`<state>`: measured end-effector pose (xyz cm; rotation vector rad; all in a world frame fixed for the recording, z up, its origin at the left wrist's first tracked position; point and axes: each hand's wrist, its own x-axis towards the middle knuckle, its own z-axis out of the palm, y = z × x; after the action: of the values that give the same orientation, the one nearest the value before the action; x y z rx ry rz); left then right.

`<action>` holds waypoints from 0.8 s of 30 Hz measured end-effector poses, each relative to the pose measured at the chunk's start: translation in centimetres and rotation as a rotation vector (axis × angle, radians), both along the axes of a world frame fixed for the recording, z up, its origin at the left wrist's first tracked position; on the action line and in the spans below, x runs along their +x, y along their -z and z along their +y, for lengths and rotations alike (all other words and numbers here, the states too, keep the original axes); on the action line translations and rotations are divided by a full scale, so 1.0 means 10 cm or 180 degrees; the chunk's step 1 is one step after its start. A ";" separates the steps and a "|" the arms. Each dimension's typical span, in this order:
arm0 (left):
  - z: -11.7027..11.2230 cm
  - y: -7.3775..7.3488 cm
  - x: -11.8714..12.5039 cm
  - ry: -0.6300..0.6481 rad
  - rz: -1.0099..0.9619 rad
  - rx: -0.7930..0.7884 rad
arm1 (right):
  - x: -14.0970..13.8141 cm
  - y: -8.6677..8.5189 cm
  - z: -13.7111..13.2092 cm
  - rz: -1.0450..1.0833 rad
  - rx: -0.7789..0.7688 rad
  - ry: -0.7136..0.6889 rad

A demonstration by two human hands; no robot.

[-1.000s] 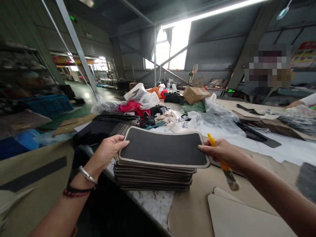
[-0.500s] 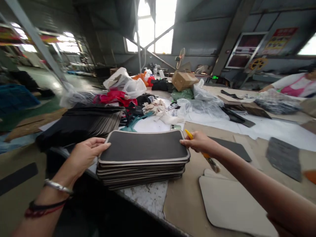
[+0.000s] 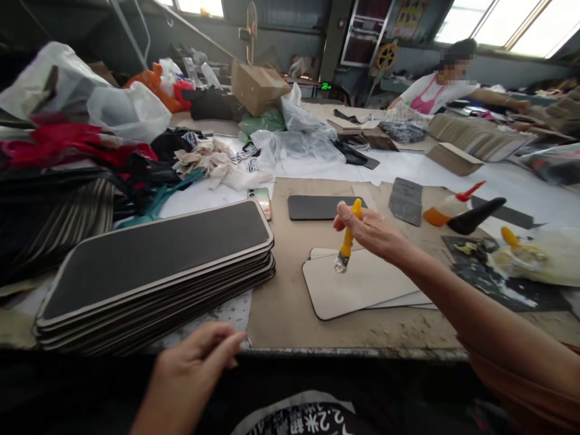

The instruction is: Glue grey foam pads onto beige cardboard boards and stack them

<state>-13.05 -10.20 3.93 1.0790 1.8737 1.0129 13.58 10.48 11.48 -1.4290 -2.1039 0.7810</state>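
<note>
My right hand (image 3: pixel 369 229) is closed round a yellow-handled brush (image 3: pixel 347 240), held bristle-end down just above a pale rounded board (image 3: pixel 357 284) on the cardboard-covered table. My left hand (image 3: pixel 199 359) hangs low at the table's near edge, fingers loosely apart, holding nothing. To its upper left lies a stack of black pads with beige rims (image 3: pixel 154 272). A single black pad (image 3: pixel 319 207) lies flat beyond the brush.
An orange glue bottle with red nozzle (image 3: pixel 446 208) and a black cone (image 3: pixel 473 215) lie at the right, beside a glue-smeared mat (image 3: pixel 489 275). Fabric scraps and plastic bags (image 3: pixel 122 112) crowd the back left. A phone (image 3: pixel 261 198) lies by the stack. Another person (image 3: pixel 435 90) works at the far right.
Both hands have let go of the top pad, which rests on the stack. My left hand dropped to the table edge; my right hand moved right with the brush over the pale board. The view swung right.
</note>
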 end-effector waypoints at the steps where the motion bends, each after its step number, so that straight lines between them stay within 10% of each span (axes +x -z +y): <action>1: 0.07 0.08 0.28 0.0403 0.0030 0.0002 | 0.09 0.04 -0.03 -0.0025 -0.0038 0.0068; 8: 0.47 0.56 1.32 0.1234 0.1146 0.1201 | 0.76 0.21 -0.23 0.0702 -0.0404 0.0844; 15: 0.66 0.72 1.36 0.1766 0.1943 0.1821 | 1.11 0.35 -0.39 0.1203 -0.0503 0.1179; 24: 0.81 0.70 1.32 0.2004 0.2370 0.2297 | 0.57 0.61 -0.32 0.1660 -0.0648 0.0565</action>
<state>0.15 -2.11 -3.06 2.5539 1.4574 0.9780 19.25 7.25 5.39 -1.3093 -1.5183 1.1730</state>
